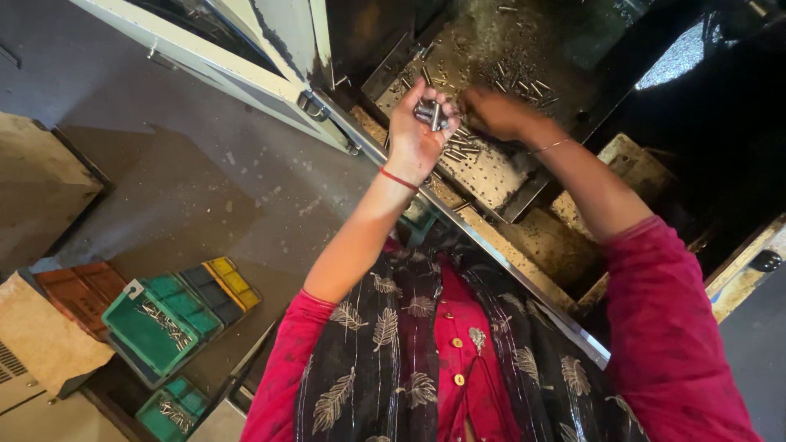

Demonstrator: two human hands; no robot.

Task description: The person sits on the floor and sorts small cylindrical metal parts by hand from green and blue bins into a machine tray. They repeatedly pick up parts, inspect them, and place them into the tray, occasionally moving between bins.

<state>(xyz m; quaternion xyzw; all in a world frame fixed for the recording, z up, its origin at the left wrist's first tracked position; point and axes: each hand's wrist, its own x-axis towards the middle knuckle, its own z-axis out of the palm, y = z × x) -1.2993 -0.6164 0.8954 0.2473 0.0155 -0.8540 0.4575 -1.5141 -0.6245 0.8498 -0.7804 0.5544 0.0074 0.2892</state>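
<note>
My left hand [416, 131] is raised over the machine's perforated metal tray [491, 176] and is cupped around a small bunch of short metal pins [431, 113]. A red thread circles its wrist. Just to its right, my right hand [491, 110] reaches down with the fingers closed on the loose metal pins [524, 86] scattered over the tray. The two hands almost touch. A thin bangle sits on the right wrist. Whether the right fingers hold a pin is hidden.
The white-framed machine door [246, 57] stands open at upper left, with a metal rail [508, 266] running along the machine's front edge. On the grey floor at lower left stand green bins [155, 327] with metal parts, plus yellow [233, 282] and orange bins [82, 290].
</note>
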